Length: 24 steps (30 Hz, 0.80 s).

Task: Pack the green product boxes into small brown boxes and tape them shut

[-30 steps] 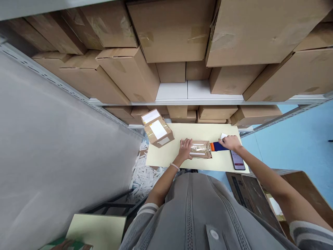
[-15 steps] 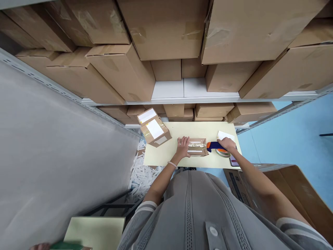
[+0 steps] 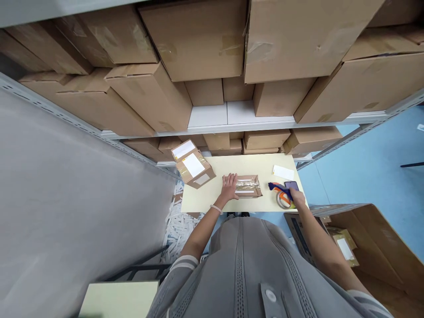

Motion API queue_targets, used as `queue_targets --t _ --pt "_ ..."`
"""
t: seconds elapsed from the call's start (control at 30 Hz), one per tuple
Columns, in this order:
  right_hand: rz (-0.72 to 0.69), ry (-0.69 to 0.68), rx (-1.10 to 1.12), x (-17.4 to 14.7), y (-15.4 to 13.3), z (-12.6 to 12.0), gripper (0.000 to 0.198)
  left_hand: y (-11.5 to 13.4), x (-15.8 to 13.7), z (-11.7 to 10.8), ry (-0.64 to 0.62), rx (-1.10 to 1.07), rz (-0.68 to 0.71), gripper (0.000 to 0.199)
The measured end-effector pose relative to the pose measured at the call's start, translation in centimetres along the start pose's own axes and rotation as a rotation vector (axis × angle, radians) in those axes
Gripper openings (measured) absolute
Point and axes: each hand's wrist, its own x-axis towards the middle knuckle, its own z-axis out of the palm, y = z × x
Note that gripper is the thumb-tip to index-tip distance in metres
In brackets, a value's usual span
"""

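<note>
A small cardboard box [image 3: 248, 186] with shiny clear tape along its top lies on the pale table [image 3: 228, 164]. My left hand [image 3: 229, 187] rests flat on its left end, fingers spread. To the right, apart from the box, my right hand [image 3: 296, 197] is closed around the handle of a blue and orange tape dispenser [image 3: 277, 189]. The dispenser's roll hangs on the near side, low over the table. Behind it are a phone [image 3: 291, 185], partly covered by the hand and dispenser, and a white label sheet [image 3: 283, 172].
Another taped box with white labels [image 3: 194, 165] stands at the table's left. Shelves [image 3: 212, 129] loaded with cartons rise behind. A large open carton [image 3: 374, 238] holding a labelled parcel [image 3: 344, 248] is at lower right. Shredded paper [image 3: 177, 229] covers the floor at left.
My right hand has pulled the tape dispenser away from the box's right end, right and toward me, tilting it. My left hand stays on the box. The phone and label sheet show more fully.
</note>
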Motion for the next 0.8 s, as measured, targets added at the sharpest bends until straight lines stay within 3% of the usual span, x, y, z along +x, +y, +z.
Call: queue_targets --t 0.07,0.17,0.33,0.5,0.63,0.8 --pt "0.044 0.018 -0.015 1.1 0.1 -1.2 0.066 0.0 -0.1 -0.1 0.003 0.011 0.0 0.137" --pt "-0.01 0.039 -0.029 1.5 -0.8 -1.4 0.075 0.1 -0.1 -0.1 0.016 0.022 0.003 0.137" --pt "-0.159 0.018 -0.099 -0.8 -3.3 2.6 0.061 0.2 -0.2 -0.1 0.016 0.023 0.003 0.138" --pt "-0.248 -0.026 -0.164 -3.4 -3.6 6.3 0.047 0.3 -0.4 0.0 0.016 0.008 0.002 0.138" --pt "-0.285 -0.062 -0.188 -3.8 -3.4 6.6 0.039 0.3 -0.5 -0.1 0.033 -0.008 0.006 0.138" --pt "-0.291 -0.062 -0.169 -3.9 -4.6 5.3 0.034 0.3 -0.7 -0.5 0.022 -0.058 0.02 0.13"
